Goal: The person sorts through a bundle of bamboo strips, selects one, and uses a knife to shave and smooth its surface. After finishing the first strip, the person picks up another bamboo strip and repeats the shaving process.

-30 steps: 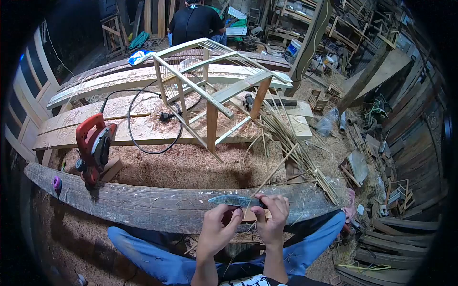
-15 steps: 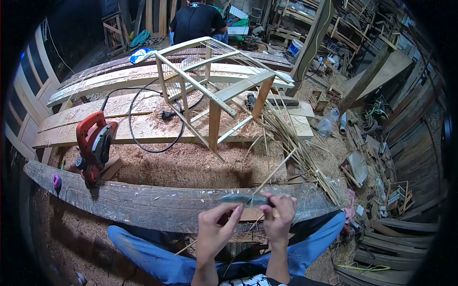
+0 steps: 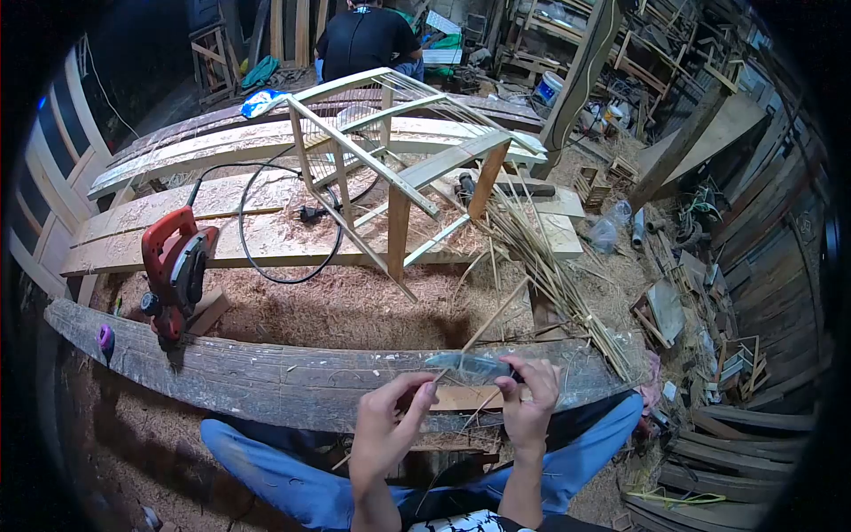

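Observation:
My right hand (image 3: 530, 403) is closed around the handle end of a knife whose grey blade (image 3: 465, 363) points left. In my left hand (image 3: 390, 421), thumb and fingers pinch a thin wooden strip (image 3: 496, 312), which slants up and to the right past the blade. The blade lies across the strip just above the left fingertips. Both hands are over the near edge of a worn plank (image 3: 266, 381), above my knees. A bundle of thin strips (image 3: 554, 270) rests to the right, running down onto the plank.
A red electric planer (image 3: 173, 266) stands at left, its black cord (image 3: 244, 222) looped over pale boards (image 3: 151, 239). A small wooden frame (image 3: 412, 182) sits on those boards. Shavings cover the ground. Someone in a black shirt (image 3: 365, 44) sits at the back.
My left hand has moved left and slightly down, farther from my right hand. The knife has shifted a little to the right, and the strip's far end has moved left.

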Demonstrator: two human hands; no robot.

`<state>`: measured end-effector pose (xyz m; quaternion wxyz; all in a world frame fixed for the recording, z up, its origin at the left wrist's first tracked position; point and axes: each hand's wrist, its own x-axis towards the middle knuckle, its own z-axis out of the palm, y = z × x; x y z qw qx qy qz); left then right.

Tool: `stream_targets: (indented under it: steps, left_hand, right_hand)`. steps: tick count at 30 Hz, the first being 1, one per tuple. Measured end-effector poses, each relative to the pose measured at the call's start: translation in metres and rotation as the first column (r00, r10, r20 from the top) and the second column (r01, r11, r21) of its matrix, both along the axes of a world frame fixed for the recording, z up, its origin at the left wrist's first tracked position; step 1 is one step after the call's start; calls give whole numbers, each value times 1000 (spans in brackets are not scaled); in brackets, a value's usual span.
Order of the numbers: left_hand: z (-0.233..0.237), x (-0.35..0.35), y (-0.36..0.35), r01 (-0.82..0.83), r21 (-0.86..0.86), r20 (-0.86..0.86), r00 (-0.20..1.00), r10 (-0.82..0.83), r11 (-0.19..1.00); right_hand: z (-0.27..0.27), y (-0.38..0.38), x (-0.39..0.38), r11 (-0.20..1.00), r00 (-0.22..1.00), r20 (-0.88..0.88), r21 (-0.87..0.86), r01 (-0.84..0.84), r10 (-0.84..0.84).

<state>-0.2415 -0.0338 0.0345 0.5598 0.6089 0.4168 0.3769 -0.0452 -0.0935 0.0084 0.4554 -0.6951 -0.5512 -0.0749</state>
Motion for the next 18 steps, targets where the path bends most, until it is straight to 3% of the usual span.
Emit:
stream_targets:
  steps: [3,6,8,12,18]
  left_hand:
    - [1,9,-3,-76,-26,125,989,79,997]
    - [-8,12,-2,43,-114,138,990,-27,992]
    - [-17,14,-4,84,7,89,992,-84,996]
    - [-7,13,-6,79,38,-32,996,-78,996]
    - [-1,7,-10,47,18,-2,999,-47,999]
  right_hand:
    - [-1,2,-6,999,999,-2,-20,-43,43]
    - [0,4,-11,996,995,-30,-8,-93,93]
    - [2,3,-17,992,992,-36,0,-125,125]
    - [1,4,-23,985,983,-67,25,-170,171]
    - [6,4,-21,982,984,-41,90,-169,173]
